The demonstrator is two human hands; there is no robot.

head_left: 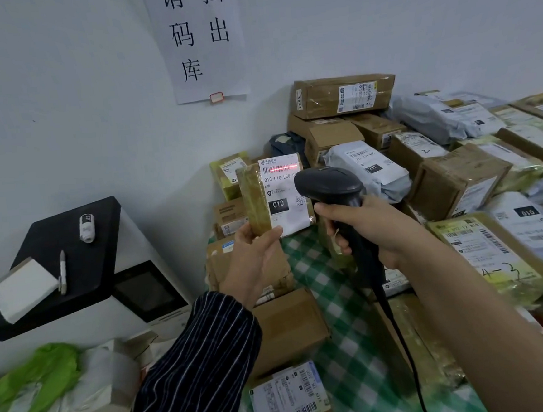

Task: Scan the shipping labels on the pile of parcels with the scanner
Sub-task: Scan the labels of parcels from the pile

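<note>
Cardboard parcel in left hand, scanner beam across its label.

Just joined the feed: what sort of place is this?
Probably a parcel depot or pickup point: labelled parcels piled on the table, a corded barcode scanner lighting one label, and a wall notice in Chinese.

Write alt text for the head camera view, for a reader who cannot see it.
The right hand aims a black scanner at a small parcel held up by the left hand; a red line crosses the barcode on its label. More parcels are piled on the green checked table behind.
</note>
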